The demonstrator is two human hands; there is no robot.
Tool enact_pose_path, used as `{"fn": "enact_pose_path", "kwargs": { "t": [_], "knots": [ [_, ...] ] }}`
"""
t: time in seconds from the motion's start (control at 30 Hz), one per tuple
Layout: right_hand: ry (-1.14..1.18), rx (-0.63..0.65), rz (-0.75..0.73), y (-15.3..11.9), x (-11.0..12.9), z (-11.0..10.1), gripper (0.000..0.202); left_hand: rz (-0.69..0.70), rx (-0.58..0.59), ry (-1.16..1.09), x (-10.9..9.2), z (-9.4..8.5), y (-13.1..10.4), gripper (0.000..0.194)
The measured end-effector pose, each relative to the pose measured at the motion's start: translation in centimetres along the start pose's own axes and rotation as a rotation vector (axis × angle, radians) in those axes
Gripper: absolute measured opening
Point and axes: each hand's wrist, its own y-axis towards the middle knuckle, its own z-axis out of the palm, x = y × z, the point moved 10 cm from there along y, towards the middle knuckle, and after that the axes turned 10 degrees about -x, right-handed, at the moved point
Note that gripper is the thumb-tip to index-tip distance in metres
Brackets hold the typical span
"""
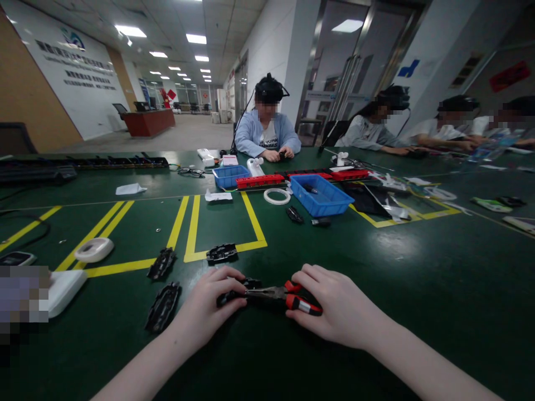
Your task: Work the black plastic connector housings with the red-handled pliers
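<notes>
Red-and-black handled pliers (301,304) are gripped in my right hand (330,306), their long jaws pointing left. My left hand (215,298) pinches a black plastic part (228,296), mostly covered by the fingers. The plier tips reach that part beside my left fingertips; whether they bite on it I cannot tell. Around my left hand lie similar black plastic pieces: one piece (222,253) just beyond it, another piece (162,263) to the left, and a larger-looking piece (163,307) near my left forearm.
A blue bin (321,196) holds a dark item, with a white tape ring (276,196) beside it. Behind are a smaller blue bin (231,176) and red strips (259,181). A white round object (94,249) lies left. A co-worker (267,131) sits opposite; other people sit at right.
</notes>
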Motion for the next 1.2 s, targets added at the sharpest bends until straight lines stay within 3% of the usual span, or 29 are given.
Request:
{"fn": "enact_pose_path", "kwargs": {
  "t": [0.27,0.7,1.2],
  "knots": [
    [-0.016,-0.028,-0.024,-0.1,0.4,0.2,0.037,-0.008,0.005,-0.008,-0.2,0.0,0.0,0.011],
    [-0.035,0.08,0.011,0.0,0.0,0.2,0.031,0.013,0.015,0.004,0.0,0.3,0.0,0.01],
    [0.035,0.067,0.041,-0.1,-0.2,0.8,0.03,0.008,0.014,-0.01,-0.2,0.2,0.0,0.01]
  ]
}}
